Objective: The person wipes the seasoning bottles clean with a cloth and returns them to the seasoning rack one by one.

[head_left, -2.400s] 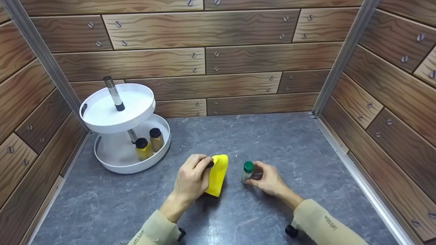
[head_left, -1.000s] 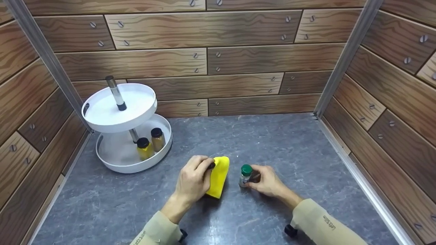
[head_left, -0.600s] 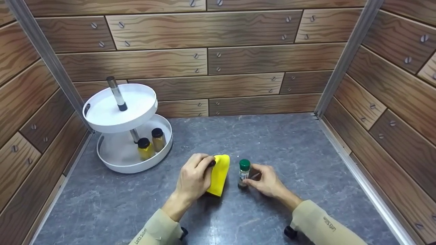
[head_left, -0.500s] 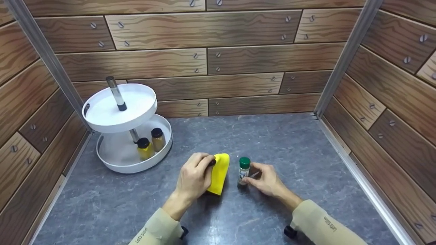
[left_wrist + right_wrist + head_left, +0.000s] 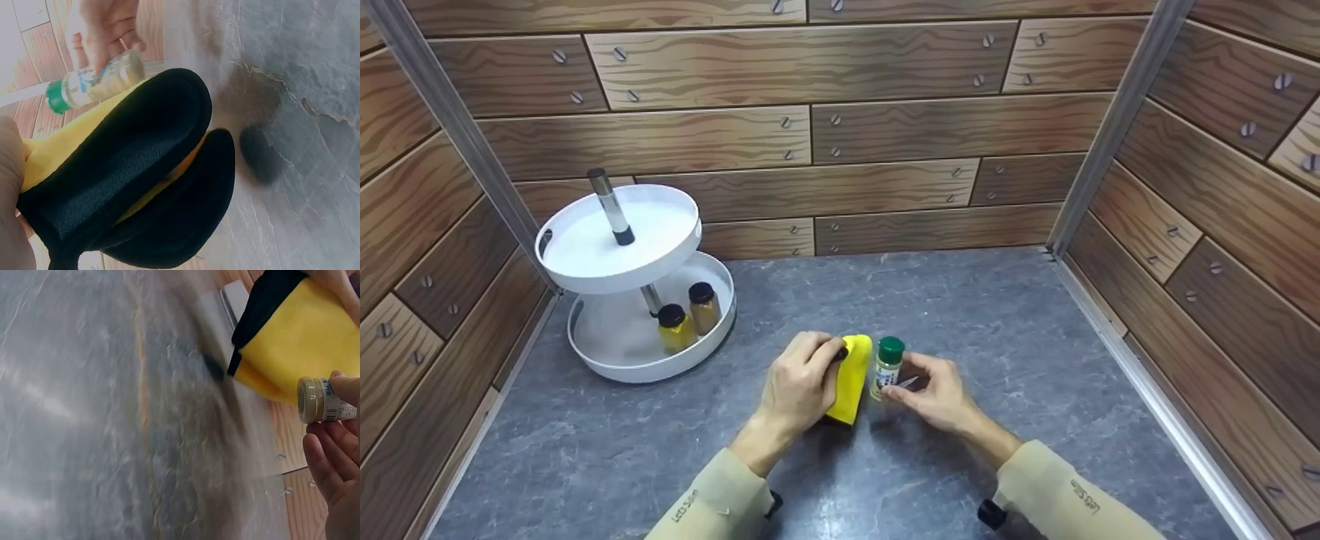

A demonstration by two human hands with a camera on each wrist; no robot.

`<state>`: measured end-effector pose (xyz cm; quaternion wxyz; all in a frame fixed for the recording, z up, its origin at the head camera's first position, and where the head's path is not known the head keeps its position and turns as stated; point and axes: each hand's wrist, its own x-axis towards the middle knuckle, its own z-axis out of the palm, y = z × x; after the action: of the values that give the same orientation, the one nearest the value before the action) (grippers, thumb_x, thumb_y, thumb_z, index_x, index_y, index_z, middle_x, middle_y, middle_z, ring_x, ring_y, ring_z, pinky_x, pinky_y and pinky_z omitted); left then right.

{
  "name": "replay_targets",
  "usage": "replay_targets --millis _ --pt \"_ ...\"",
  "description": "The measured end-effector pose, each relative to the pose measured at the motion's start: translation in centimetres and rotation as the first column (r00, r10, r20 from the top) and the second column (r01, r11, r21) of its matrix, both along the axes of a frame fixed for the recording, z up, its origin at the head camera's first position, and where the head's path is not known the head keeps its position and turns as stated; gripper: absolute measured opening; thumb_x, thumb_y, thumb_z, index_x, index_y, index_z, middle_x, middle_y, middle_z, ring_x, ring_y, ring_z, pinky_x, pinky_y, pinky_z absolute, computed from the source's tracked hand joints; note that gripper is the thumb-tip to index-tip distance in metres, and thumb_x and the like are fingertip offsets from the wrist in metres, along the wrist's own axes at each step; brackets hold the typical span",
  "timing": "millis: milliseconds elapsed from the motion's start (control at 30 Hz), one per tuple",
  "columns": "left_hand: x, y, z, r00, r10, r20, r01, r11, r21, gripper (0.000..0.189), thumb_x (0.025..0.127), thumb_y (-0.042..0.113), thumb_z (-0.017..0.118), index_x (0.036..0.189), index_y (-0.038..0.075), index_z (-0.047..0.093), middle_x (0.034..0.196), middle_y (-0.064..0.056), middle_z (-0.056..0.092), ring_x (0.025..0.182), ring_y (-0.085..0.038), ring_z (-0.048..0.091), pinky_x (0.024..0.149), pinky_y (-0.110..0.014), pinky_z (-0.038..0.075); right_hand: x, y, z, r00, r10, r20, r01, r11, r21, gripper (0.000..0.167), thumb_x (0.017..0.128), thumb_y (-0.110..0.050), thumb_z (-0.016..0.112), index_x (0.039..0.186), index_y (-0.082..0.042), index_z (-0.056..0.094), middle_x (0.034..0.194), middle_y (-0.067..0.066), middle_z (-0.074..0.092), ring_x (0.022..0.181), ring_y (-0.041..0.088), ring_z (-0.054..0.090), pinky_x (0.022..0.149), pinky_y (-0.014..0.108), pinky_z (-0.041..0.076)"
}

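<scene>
My left hand (image 5: pixel 801 382) pinches a folded yellow cloth with black edging (image 5: pixel 851 381) by its upper end, and the cloth hangs down over the table. In the left wrist view the dark border of the cloth (image 5: pixel 129 152) fills the middle. Thumb and fingers of my right hand (image 5: pixel 941 394) grip a small spice jar with a green lid (image 5: pixel 888 369), held upright just right of the cloth. A printed label and pale contents show on the jar (image 5: pixel 101 81). The right wrist view gives its glass base (image 5: pixel 311 400), close beside the yellow fabric.
A white two-tier round stand (image 5: pixel 619 277) is at the back left. Its lower tier holds a yellow jar (image 5: pixel 676 334) and a brownish jar (image 5: pixel 704 311), both black-capped. Wood-patterned walls (image 5: pixel 810 135) enclose the grey marbled tabletop (image 5: pixel 840 292) at the back and sides.
The jar in my right hand has moved left and up, closer to the cloth, and its label now faces more toward the head camera. The left hand has shifted slightly right with the cloth.
</scene>
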<state>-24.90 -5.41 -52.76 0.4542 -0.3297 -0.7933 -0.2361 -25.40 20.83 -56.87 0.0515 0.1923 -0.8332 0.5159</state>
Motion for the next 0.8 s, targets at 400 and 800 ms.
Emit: replay_targets --millis 400,800 --pt "0.2 1.7 -0.5 1.000 -0.023 0.005 0.023 0.999 -0.030 0.018 0.093 0.001 0.082 0.109 0.008 0.081 0.101 -0.004 0.075 0.091 -0.020 0.073 0.082 -0.028 0.066 0.4 -1.5 0.8 0.996 0.048 -0.081 -0.054 0.996 -0.070 0.037 0.093 -0.014 0.092 0.128 -0.007 0.082 0.106 0.014 0.087 0.092 0.013 0.082 0.077 0.030 0.069" --pt "0.8 2.1 -1.5 0.995 -0.093 0.034 0.096 0.989 -0.110 0.016 0.092 0.005 0.086 0.106 0.011 0.080 0.102 -0.001 0.075 0.089 -0.018 0.072 0.080 -0.025 0.065 -0.3 -0.8 2.0 0.971 0.067 -0.229 -0.101 0.985 -0.138 0.028 0.091 0.002 0.089 0.118 -0.001 0.083 0.099 0.018 0.085 0.086 0.005 0.079 0.071 0.032 0.070"
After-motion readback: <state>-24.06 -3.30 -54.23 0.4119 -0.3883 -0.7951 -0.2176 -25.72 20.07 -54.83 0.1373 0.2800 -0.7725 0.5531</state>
